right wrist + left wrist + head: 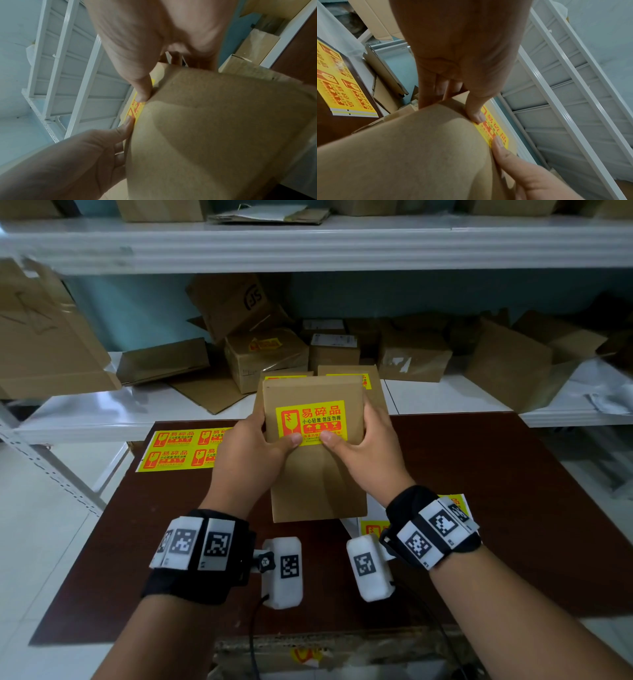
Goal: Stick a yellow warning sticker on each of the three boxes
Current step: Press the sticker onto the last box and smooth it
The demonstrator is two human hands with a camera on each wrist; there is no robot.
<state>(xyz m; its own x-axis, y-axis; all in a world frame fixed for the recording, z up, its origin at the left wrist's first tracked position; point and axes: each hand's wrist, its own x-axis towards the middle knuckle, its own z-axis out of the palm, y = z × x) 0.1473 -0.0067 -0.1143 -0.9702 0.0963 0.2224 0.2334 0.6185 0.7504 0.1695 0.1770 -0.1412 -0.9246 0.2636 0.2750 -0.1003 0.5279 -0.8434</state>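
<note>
The flat cardboard box (317,474) is plain tan-brown. The rectangular warning sticker (311,422) on it is bright yellow with red-orange print: a broken-glass symbol, large characters and small icons. The paper sheet of stickers (178,449) on the worktop (496,525) repeats that yellow-and-red design, edged in white. The worktop is dark reddish brown. The fabric wrist straps (202,556) are black, carrying white blocks with black-and-white square code patterns. The metal shelving (308,248) is white against a pale blue wall.
</note>
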